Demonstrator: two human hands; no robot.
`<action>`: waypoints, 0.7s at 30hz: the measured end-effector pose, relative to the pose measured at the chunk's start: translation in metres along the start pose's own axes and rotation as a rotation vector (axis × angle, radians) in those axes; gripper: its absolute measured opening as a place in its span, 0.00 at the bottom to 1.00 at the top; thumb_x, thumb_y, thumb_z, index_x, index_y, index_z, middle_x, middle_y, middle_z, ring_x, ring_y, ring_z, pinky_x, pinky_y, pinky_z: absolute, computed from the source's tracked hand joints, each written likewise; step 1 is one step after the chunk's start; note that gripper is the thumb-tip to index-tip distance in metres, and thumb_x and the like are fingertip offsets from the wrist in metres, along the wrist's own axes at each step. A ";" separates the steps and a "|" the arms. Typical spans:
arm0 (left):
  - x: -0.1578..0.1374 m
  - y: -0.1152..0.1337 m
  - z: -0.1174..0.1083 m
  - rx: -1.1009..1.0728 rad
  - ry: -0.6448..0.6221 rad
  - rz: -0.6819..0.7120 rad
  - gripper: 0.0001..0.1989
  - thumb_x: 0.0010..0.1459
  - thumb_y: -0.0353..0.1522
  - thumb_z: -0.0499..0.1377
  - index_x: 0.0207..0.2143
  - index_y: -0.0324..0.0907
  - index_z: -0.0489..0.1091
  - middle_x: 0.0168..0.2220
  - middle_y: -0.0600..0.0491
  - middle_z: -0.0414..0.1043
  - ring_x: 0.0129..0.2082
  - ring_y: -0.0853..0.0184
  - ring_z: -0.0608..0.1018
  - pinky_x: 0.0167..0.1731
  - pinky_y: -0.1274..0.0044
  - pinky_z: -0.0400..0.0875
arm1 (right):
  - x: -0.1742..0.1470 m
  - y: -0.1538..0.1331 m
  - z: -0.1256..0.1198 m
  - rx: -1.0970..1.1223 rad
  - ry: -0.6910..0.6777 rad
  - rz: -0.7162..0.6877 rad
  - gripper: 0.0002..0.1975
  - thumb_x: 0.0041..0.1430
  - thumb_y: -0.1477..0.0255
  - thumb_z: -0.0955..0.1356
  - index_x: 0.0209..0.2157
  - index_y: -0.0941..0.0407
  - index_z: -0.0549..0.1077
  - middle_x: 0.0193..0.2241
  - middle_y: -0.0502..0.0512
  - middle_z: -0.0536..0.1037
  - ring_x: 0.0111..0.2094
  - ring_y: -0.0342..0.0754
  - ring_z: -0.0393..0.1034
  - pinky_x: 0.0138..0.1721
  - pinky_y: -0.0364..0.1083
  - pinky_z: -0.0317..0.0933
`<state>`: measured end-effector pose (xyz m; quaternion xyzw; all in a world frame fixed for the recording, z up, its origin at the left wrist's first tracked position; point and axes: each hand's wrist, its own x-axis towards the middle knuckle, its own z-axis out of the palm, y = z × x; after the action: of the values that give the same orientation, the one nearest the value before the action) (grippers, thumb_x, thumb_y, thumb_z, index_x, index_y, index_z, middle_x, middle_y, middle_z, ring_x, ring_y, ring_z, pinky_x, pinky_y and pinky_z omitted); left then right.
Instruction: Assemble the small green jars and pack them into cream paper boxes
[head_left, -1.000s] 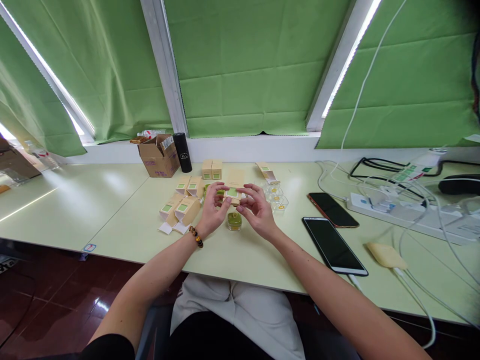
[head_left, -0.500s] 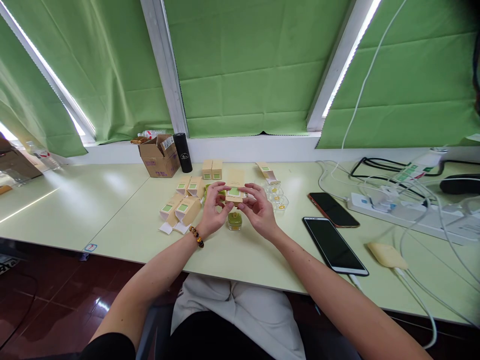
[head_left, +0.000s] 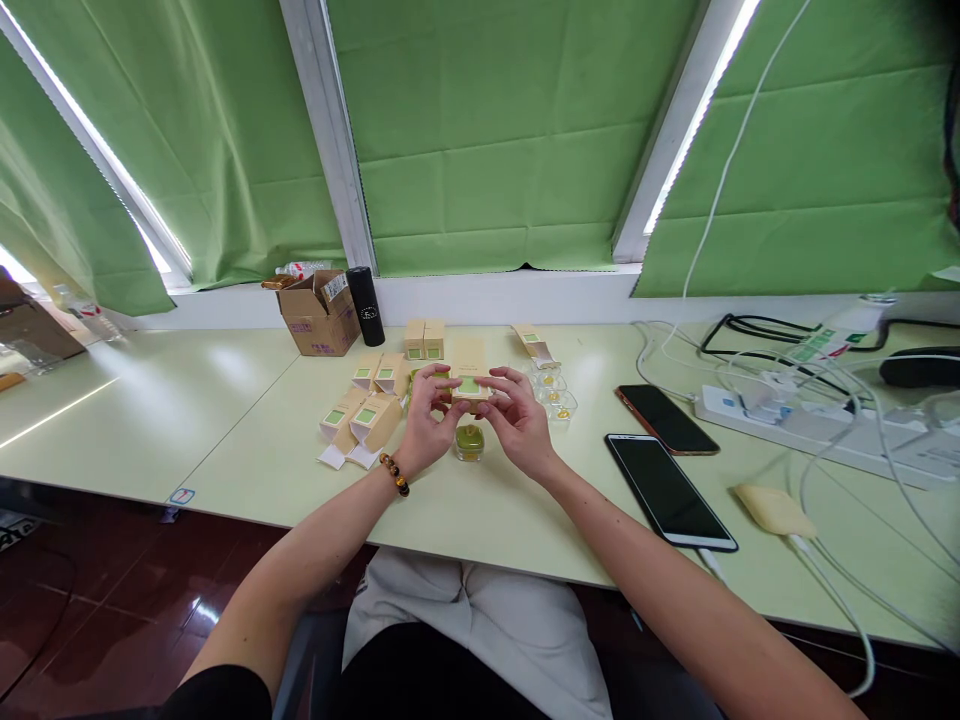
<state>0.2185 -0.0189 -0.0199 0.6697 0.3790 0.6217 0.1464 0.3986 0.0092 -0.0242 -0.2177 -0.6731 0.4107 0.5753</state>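
Between my left hand and my right hand is a small cream cardboard box with a green window. Fingers of both hands grip it from the two sides, thumbs at its near edge. Just below it a small jar with a green lid stands on the table. Left of my left hand lie cream boxes with white flaps folded out, and more boxes behind them. Clear containers with yellow centres are beyond my right hand. Part of a green thing is hidden behind my left fingers.
Two closed cream boxes and an opened carton are farther back. A brown cardboard box and a black cylinder stand at the back left. Phones, a power strip and loose cables occupy the right of the table.
The near flap of the held box has been folded in, so its front now looks flatter. Both hands have stayed nearly in place.
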 end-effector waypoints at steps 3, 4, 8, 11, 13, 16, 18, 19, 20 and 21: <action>0.000 -0.001 0.001 0.016 -0.005 0.005 0.15 0.70 0.44 0.63 0.51 0.43 0.72 0.62 0.41 0.62 0.45 0.65 0.82 0.40 0.70 0.82 | 0.000 0.000 0.000 -0.012 0.011 0.011 0.17 0.68 0.55 0.73 0.55 0.46 0.79 0.62 0.58 0.62 0.35 0.42 0.79 0.52 0.60 0.81; 0.000 0.000 0.001 0.023 -0.007 0.007 0.15 0.70 0.44 0.63 0.51 0.44 0.71 0.63 0.41 0.62 0.47 0.64 0.82 0.42 0.69 0.83 | 0.000 0.000 0.001 -0.017 0.016 0.014 0.18 0.69 0.55 0.73 0.55 0.45 0.79 0.63 0.58 0.62 0.37 0.42 0.79 0.54 0.60 0.80; 0.000 0.004 -0.002 0.115 -0.006 0.066 0.17 0.70 0.43 0.62 0.56 0.46 0.70 0.64 0.40 0.62 0.61 0.55 0.76 0.50 0.64 0.82 | -0.002 -0.002 0.001 -0.016 -0.011 0.013 0.20 0.69 0.55 0.72 0.60 0.43 0.77 0.69 0.59 0.59 0.47 0.48 0.80 0.61 0.60 0.76; 0.001 0.009 -0.004 0.273 -0.011 0.138 0.20 0.71 0.41 0.61 0.62 0.47 0.69 0.65 0.39 0.62 0.69 0.50 0.68 0.62 0.56 0.75 | -0.003 -0.003 0.000 -0.040 -0.065 -0.006 0.25 0.70 0.54 0.72 0.65 0.40 0.73 0.75 0.57 0.55 0.66 0.58 0.71 0.69 0.62 0.67; 0.002 0.010 -0.005 0.337 0.003 0.164 0.23 0.72 0.41 0.59 0.65 0.47 0.68 0.66 0.39 0.62 0.70 0.50 0.67 0.67 0.53 0.69 | -0.005 -0.006 -0.001 -0.093 -0.106 -0.031 0.27 0.70 0.53 0.71 0.68 0.39 0.70 0.76 0.54 0.58 0.76 0.60 0.56 0.74 0.64 0.58; 0.002 0.007 -0.006 0.333 0.034 0.159 0.25 0.73 0.43 0.56 0.68 0.47 0.66 0.66 0.39 0.63 0.70 0.50 0.67 0.69 0.54 0.66 | -0.007 -0.014 -0.001 -0.166 -0.179 -0.080 0.29 0.71 0.51 0.69 0.70 0.38 0.68 0.74 0.53 0.63 0.79 0.60 0.46 0.77 0.68 0.47; 0.003 0.004 -0.007 0.304 0.055 0.124 0.25 0.73 0.46 0.56 0.67 0.46 0.66 0.65 0.39 0.65 0.69 0.51 0.68 0.68 0.55 0.67 | -0.008 -0.021 -0.001 -0.180 -0.226 -0.119 0.28 0.72 0.50 0.68 0.69 0.39 0.70 0.76 0.52 0.61 0.79 0.61 0.45 0.77 0.68 0.46; 0.004 0.002 -0.007 0.284 0.062 0.095 0.25 0.73 0.48 0.56 0.65 0.46 0.67 0.64 0.38 0.67 0.68 0.51 0.70 0.66 0.55 0.69 | -0.008 -0.024 -0.001 -0.176 -0.244 -0.138 0.27 0.72 0.50 0.67 0.69 0.39 0.71 0.76 0.52 0.60 0.79 0.61 0.46 0.77 0.68 0.46; 0.004 0.000 -0.007 0.257 0.062 0.060 0.26 0.72 0.49 0.56 0.64 0.45 0.67 0.63 0.38 0.68 0.65 0.51 0.72 0.64 0.57 0.71 | -0.008 -0.027 -0.001 -0.170 -0.255 -0.154 0.27 0.72 0.50 0.67 0.68 0.40 0.72 0.76 0.51 0.59 0.79 0.61 0.47 0.77 0.68 0.46; 0.005 -0.002 -0.008 0.220 0.056 0.022 0.27 0.72 0.50 0.57 0.63 0.45 0.67 0.61 0.39 0.70 0.63 0.52 0.74 0.62 0.58 0.73 | -0.008 -0.029 -0.001 -0.164 -0.258 -0.162 0.26 0.72 0.50 0.67 0.67 0.40 0.73 0.76 0.52 0.60 0.79 0.61 0.48 0.77 0.68 0.47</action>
<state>0.2105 -0.0161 -0.0159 0.6681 0.4415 0.5964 0.0543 0.4063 -0.0131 -0.0057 -0.1545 -0.7878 0.3311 0.4958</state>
